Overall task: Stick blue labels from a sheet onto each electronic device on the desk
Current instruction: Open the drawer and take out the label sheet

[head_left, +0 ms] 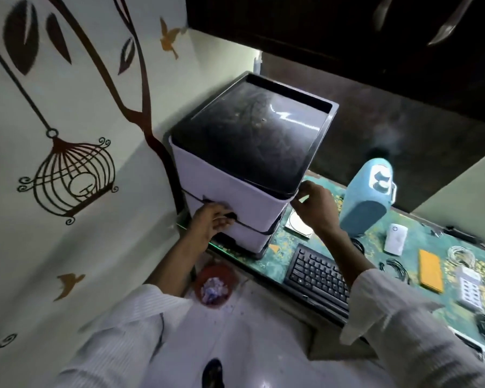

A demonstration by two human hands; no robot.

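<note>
A: Overall illumination is dim. The brightest zones are the pale wall (76, 247) at left and a narrow lit gap beneath the dark cabinet (347, 32), which suggests light entering from behind the printer (249, 152).

B: Glare?

A: A soft specular streak lies on the printer's glossy black lid. The cabinet and the back panel under it sink into near-black, with little detail.

B: Sharpness?

A: Moderate at centre. The blue speaker (370, 197) is smeared by motion blur, with a hazy ghost above it. The sleeves at the lower edge are soft.

B: Geometry?

A: Strong wide-angle distortion: the surface (437, 247) tilts and straight edges bow toward the frame's borders.
</note>
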